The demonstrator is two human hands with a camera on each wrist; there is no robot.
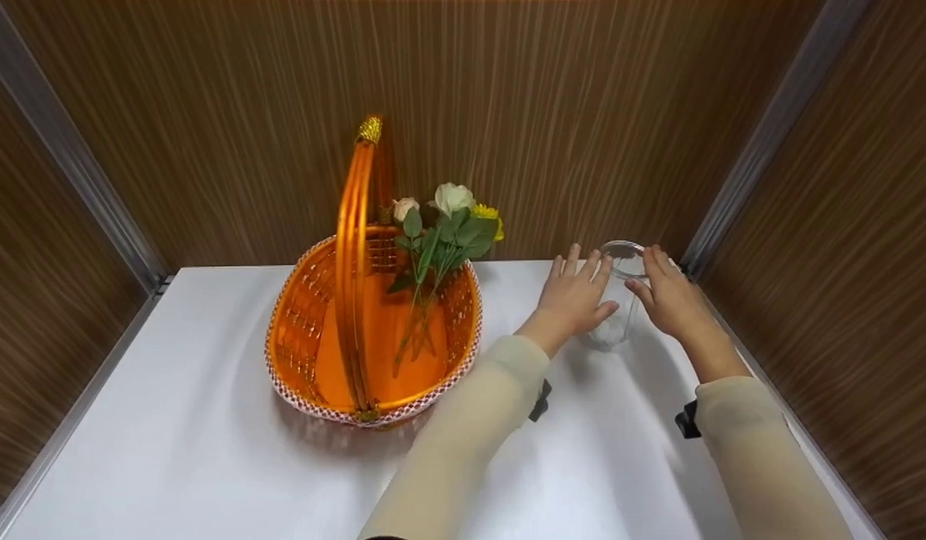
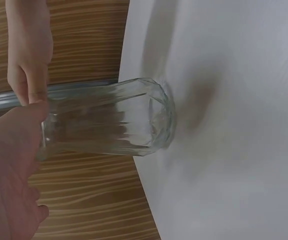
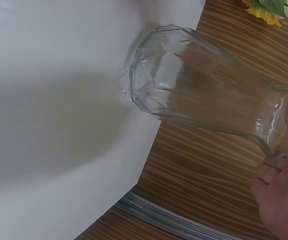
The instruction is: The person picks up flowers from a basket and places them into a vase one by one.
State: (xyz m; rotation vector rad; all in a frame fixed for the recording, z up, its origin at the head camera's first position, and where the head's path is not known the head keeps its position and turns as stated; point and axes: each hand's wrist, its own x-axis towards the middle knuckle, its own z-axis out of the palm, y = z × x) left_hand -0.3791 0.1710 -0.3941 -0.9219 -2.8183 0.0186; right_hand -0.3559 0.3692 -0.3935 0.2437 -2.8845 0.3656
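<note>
A clear, faceted glass vase [image 1: 614, 334] with a flared rim stands upright on the white table, toward the back right. My left hand [image 1: 571, 300] is at its left side near the top, fingers straight and spread, thumb pointing across its front. On the other side, my right hand [image 1: 671, 301] has straight fingers along the rim and its thumb at the front. In the right wrist view, the right hand [image 3: 284, 185] overlaps the narrow neck of the vase [image 3: 204, 85]. The left wrist view has both hands meeting around the rim, which they partly hide.
Left of the vase sits an orange woven basket [image 1: 279, 379] with a tall arched handle [image 1: 352, 255]. Artificial flowers [image 1: 454, 198], white, pale pink and yellow, lean over its back right edge. Brown wood-grain panels [image 1: 582, 112] enclose the white table [image 1: 170, 412] at back and sides.
</note>
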